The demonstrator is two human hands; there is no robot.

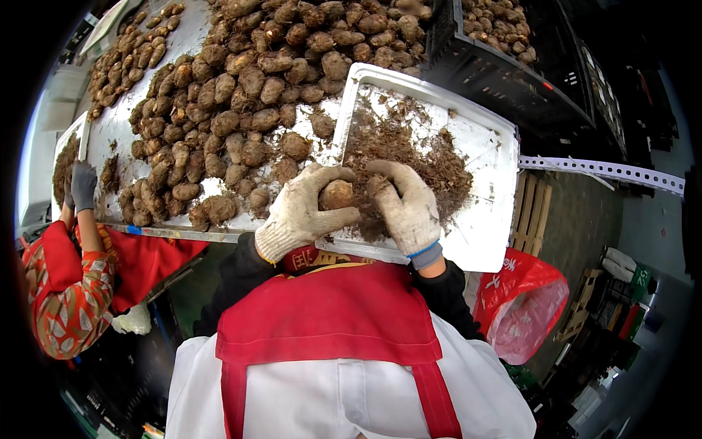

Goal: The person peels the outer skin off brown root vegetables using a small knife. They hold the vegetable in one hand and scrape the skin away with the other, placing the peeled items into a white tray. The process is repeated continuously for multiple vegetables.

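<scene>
My left hand (298, 214), in a whitish work glove, curls its thumb and fingers around a round brown taro root (337, 195). The root's end looks paler and partly bared. Close beside it, my right hand (409, 208), gloved the same way, is bent around something brown and rough; whether that is a root or a clump of fibres I cannot make out. Both hands are over the near left part of a white foam tray (479, 238). Loose brown root fibres and skin scraps (435, 164) lie heaped in the tray, around and beyond my fingers.
A big pile of taro roots (252, 80) covers the metal table left of and behind the tray. Black crates (512, 73) stand at the back right. A red plastic bag (523, 307) hangs below the tray's right corner. At far left, another person's grey-gloved hand (83, 185) works.
</scene>
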